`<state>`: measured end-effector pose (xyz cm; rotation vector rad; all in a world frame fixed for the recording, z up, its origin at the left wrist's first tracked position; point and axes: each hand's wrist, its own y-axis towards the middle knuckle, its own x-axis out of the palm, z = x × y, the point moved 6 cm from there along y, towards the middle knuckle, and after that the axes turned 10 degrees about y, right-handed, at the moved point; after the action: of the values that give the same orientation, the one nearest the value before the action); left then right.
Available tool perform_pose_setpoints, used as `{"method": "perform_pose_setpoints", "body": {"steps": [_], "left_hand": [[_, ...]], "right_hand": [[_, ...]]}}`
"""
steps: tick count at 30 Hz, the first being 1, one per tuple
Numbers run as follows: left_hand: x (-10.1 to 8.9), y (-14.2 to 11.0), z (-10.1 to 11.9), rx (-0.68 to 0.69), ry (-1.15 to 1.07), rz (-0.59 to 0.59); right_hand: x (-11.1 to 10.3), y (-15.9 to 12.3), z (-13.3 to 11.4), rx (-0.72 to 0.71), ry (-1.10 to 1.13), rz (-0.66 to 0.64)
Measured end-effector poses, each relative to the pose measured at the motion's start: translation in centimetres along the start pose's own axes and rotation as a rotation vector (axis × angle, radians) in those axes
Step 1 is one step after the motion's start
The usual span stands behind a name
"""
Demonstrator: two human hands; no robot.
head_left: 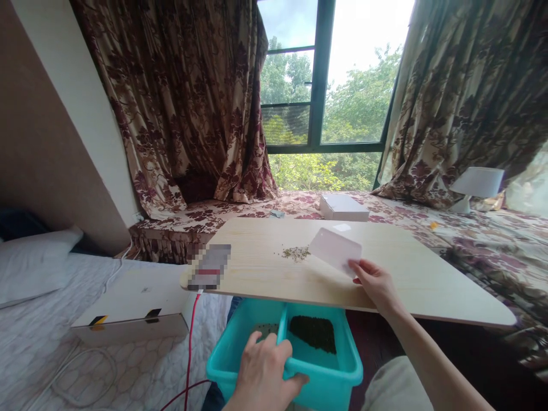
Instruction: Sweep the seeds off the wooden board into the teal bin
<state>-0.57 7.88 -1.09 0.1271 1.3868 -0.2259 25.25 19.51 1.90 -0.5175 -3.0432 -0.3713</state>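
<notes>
My right hand (373, 281) pinches the near right corner of a thin white plastic scraper (336, 250), tilted over the wooden board. Just left of the scraper lies a loose scatter of small greenish-brown seeds or grains (296, 253). Below the board's near edge is a teal bin (353, 371) with two compartments. The right compartment holds a dark, fine-grained heap (314, 334); some grains (266, 329) show in the left one. My left hand (269, 365) grips the bin at the near end of its divider, fingers on the left and thumb on the right.
On the light wooden board (411, 268), a phone-like pixelated device (210, 267) with a red cable (191, 342) lies at the left. A white box (343, 206) stands behind the board, a larger one (132, 302) on the bed. A lamp (477, 182) stands far right.
</notes>
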Motion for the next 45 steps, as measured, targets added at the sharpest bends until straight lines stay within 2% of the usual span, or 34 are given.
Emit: {"method": "perform_pose_setpoints", "body": {"steps": [3,9,14,25,31,41,45], "left_hand": [[0.7,0.0,-0.7,-0.042,0.024,-0.034],[1.3,0.0,-0.8,-0.063,0.039,-0.07],[1.5,-0.4,-0.8,-0.069,0.027,-0.109],[1.3,-0.4,-0.3,-0.021,0.003,-0.092],[1.9,-0.2,-0.8,-0.014,-0.023,-0.039],[1.5,-0.2,-0.5,-0.006,0.013,-0.086],[1.6,-0.2,-0.5,0.002,0.022,-0.077]], "right_hand": [[-0.7,1.2,0.7,0.009,0.004,0.038],[0.6,1.3,1.2,-0.05,-0.022,-0.012],[0.7,1.2,1.2,-0.105,-0.073,-0.051],[1.3,0.8,0.9,-0.11,-0.114,-0.116],[1.2,0.7,0.7,-0.103,-0.106,-0.097],[1.7,0.5,0.5,-0.085,-0.099,-0.139],[1.5,0.1,-0.1,-0.099,-0.091,-0.102]]}}
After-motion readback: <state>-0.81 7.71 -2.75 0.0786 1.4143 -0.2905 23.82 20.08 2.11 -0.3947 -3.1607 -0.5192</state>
